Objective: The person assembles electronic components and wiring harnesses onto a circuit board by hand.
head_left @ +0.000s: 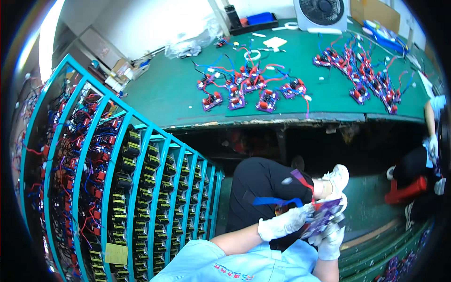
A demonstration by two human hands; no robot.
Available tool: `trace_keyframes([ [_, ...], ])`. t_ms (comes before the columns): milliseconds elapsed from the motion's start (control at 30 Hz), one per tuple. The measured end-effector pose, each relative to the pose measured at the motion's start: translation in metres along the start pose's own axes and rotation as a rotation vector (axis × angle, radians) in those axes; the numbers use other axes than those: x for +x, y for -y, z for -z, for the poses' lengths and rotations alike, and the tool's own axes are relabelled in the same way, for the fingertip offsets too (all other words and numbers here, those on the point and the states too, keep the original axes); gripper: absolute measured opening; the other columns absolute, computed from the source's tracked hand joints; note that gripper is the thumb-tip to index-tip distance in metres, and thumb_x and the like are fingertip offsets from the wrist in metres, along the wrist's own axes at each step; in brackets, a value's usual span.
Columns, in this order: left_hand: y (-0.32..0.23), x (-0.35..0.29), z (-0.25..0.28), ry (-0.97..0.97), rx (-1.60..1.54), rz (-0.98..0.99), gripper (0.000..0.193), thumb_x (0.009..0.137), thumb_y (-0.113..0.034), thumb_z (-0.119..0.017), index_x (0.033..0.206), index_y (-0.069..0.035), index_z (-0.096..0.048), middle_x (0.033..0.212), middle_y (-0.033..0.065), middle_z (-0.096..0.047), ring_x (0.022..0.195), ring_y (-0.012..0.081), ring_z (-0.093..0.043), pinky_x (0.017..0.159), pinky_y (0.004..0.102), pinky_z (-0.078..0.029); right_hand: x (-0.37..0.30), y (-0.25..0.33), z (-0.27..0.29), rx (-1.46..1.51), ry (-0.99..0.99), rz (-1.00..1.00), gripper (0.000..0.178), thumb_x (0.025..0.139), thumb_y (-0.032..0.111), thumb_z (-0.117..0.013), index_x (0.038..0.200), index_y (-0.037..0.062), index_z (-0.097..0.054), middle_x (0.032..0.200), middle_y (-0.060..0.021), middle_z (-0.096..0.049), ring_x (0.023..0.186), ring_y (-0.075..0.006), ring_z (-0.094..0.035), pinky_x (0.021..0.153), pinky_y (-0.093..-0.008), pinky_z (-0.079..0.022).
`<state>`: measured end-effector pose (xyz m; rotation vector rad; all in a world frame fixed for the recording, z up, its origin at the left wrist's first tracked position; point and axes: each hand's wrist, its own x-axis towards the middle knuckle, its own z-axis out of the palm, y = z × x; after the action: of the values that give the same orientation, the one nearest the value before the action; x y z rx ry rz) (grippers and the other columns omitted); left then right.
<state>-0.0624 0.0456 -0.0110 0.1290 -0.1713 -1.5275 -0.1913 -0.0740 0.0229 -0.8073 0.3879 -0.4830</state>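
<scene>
A: What's in the hands?

B: Both gloved hands meet on one purple circuit board (324,215), low over the lap. The left hand (282,224) has its fingers closed on the board's left edge; the right hand (330,239) grips it from below. Red and blue wires (282,201) trail off it.

A: How far along does it look?

B: I'd judge midway: the blue rack (141,188) is full of boards, yet many lie loose on the green tabletop (159,94).
</scene>
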Motion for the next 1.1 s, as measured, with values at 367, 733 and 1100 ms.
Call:
trace_keyframes([
  [367,-0.063,-0.009,-0.035,-0.766,0.364,-0.66,0.053,0.095,-0.047,-0.029,0.094,0.001,-0.052,0.087,0.0173,-0.061,0.083,0.0269,-0.061,0.079,0.038,-0.049,0.027,-0.023,-0.041,-0.61,-0.105,-0.016,0.071,0.082,0.0,-0.054,0.142,0.0089,-0.016,0.113,-0.0151,-0.054,0.057,-0.0018,-0.036,0.054,-0.015,-0.034],
  [733,-0.35,-0.073,-0.018,-1.683,1.967,-0.931,0.043,0.087,-0.04,-0.05,0.112,-0.005,-0.054,0.091,0.0135,-0.062,0.087,0.0258,-0.058,0.081,0.037,-0.044,0.028,-0.024,-0.035,-0.656,-0.064,-0.062,0.056,0.083,0.0,-0.053,0.134,-0.0008,-0.029,0.106,-0.013,-0.051,0.083,-0.0105,-0.046,0.074,-0.0215,-0.038],
  [1100,-0.376,-0.092,0.044,-2.091,2.242,-0.775,0.067,0.079,-0.033,-0.061,0.133,-0.004,-0.034,0.118,0.0221,-0.051,0.108,0.0357,-0.05,0.09,0.0449,-0.04,0.045,-0.034,-0.019,-0.867,-0.03,0.041,0.044,0.083,0.003,-0.052,0.125,-0.0007,-0.039,0.097,-0.0121,-0.057,0.084,-0.0129,-0.052,0.073,-0.0232,-0.042],
])
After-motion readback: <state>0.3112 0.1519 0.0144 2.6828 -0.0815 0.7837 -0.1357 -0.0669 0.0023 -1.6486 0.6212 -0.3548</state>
